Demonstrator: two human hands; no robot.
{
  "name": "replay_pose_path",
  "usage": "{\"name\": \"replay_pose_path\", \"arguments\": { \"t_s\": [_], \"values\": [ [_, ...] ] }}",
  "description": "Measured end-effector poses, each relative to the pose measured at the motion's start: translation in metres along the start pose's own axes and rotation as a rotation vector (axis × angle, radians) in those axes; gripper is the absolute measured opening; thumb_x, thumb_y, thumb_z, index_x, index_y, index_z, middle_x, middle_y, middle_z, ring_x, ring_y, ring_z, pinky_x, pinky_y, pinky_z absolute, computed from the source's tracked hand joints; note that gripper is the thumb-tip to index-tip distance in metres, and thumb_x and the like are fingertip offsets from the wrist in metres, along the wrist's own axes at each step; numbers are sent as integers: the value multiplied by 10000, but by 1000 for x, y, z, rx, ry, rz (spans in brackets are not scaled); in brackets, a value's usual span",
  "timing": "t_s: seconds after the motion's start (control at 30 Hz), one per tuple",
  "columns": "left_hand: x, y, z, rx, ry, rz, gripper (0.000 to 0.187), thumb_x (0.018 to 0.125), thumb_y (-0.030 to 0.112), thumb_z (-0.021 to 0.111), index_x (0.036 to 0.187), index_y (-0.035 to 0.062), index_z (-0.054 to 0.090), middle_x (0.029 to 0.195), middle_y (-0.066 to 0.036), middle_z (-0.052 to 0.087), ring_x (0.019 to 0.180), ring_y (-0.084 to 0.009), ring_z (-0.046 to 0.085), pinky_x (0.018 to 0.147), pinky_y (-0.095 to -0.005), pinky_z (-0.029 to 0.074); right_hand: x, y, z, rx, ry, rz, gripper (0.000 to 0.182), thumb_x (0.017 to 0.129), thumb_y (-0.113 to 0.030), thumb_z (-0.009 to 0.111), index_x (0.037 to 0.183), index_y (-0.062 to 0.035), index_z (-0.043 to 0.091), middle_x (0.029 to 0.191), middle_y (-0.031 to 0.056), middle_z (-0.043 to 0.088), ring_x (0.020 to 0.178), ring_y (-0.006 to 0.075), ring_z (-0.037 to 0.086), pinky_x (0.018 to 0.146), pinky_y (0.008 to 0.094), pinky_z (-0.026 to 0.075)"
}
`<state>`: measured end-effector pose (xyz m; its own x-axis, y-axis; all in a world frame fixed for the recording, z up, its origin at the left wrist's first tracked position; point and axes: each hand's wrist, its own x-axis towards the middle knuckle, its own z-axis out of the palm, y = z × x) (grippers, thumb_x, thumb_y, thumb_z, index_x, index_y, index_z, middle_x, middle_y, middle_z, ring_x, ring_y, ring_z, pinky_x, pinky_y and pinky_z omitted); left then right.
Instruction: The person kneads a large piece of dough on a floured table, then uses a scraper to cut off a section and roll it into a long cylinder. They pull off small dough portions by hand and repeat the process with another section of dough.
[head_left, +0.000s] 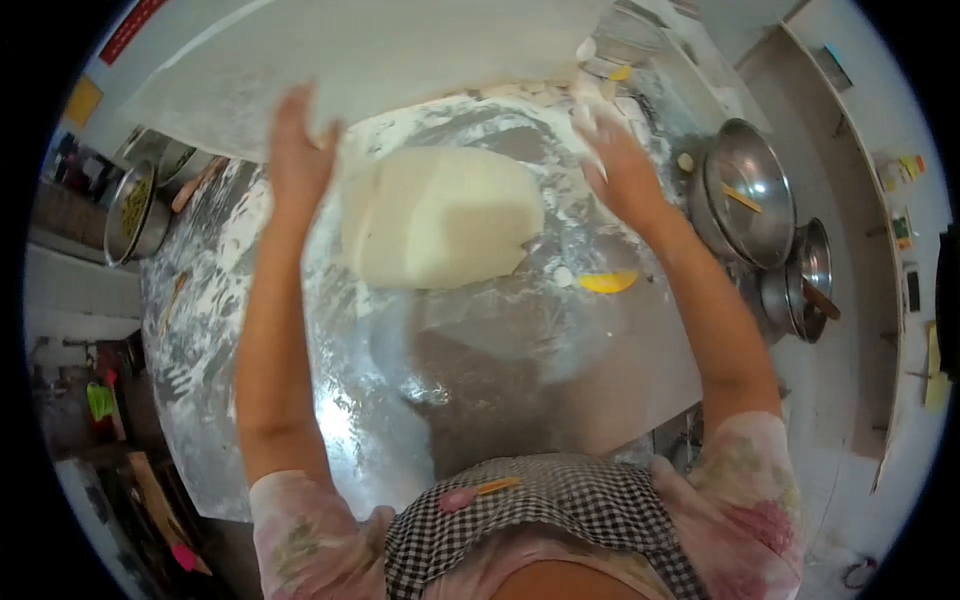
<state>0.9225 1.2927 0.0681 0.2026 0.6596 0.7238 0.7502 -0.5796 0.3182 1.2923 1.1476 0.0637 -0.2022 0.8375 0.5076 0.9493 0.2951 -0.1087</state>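
A large, smooth slab of pale dough (440, 220) lies on the floured metal table (480, 390). My left hand (300, 150) is raised beside the dough's left end, thumb apart from the fingers and nothing in it. Past the dough's upper right, my right hand (620, 165) is held over the floury surface; its fingers look spread and whitened with flour, though motion blurs them. Neither hand appears to touch the dough. Below my right hand lies a yellow curved scraper (608, 282), with a small white lump (563, 276) at its left.
Metal bowls (745, 190) stand along the table's right side, one with a wooden-looking stick across it. At the far left is a bowl of green food (135, 210). A thin stick (175, 300) rests on the left of the table. Loose flour lies around the dough.
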Motion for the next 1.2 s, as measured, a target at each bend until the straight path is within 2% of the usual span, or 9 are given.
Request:
{"name": "replay_pose_path", "arguments": {
  "t_s": [0.13,0.23,0.37,0.53,0.63,0.73,0.83,1.03,1.2],
  "values": [
    [-75,69,13,-164,-263,179,395,749,58,638,1144,61,620,1184,-155,597,1119,-350,530,963,-447,416,-113,12,33,-13,-497,36,343,838,-207,598,1163,-98,572,1116,168,564,1043,350,535,885,441,450],
    [-123,111,32,-317,-555,172,249,771,60,622,1016,94,649,1038,-144,625,983,-342,572,843,-420,484,-150,-12,22,39,-628,319,323,802,-183,617,1107,-84,582,1038,158,563,995,339,543,870,461,438],
    [-164,182,60,-398,-866,175,244,810,118,597,1050,84,623,1041,-147,601,976,-335,578,823,-433,485,-168,-19,16,-101,-536,209,329,739,-138,646,1056,-76,583,1023,150,552,992,331,533,848,454,425],
    [-198,218,120,-310,-785,212,279,820,135,581,1089,66,581,1060,-153,586,986,-333,580,811,-434,488,-183,-14,11,8,-531,267,390,665,-89,679,1041,-79,576,1043,146,536,1014,338,507,852,450,409],
    [-182,238,127,-337,-993,-18,305,816,126,578,1112,50,574,1096,-171,574,1076,-351,543,877,-430,471,-209,-8,-7,-4,-523,310,424,640,-59,681,1049,-73,572,1047,160,530,1018,357,500,856,465,407],
    [-172,238,157,-673,-466,-130,354,796,126,596,1139,45,568,1174,-199,555,1166,-371,485,966,-426,425,-235,-7,-16,15,-450,347,425,631,-41,676,1041,-61,567,1040,172,523,1010,374,494,860,477,401],
    [-119,231,133,-580,-338,-82,400,778,138,619,1168,64,570,1286,-209,502,1220,-378,449,1032,-428,373,-255,-7,-20,78,-463,419,447,627,-22,638,1062,-17,534,1066,220,516,1034,421,476,909,490,381],
    [-112,104,76,289,-583,53,684,896,495,507,1421,83,358,1496,-168,294,1394,-342,250,1127,-521,178,-287,3,0,-25,-308,406,387,617,-38,620,1000,-20,567,984,185,557,996,420,489,880,505,387],
    [-116,55,64,329,-539,-234,712,911,563,431,1449,111,315,1504,-170,279,1388,-363,252,1121,-516,187,-286,3,-4,-38,-289,355,409,610,-36,630,1016,-32,575,941,171,574,967,393,511,835,489,402]
  ]
}}
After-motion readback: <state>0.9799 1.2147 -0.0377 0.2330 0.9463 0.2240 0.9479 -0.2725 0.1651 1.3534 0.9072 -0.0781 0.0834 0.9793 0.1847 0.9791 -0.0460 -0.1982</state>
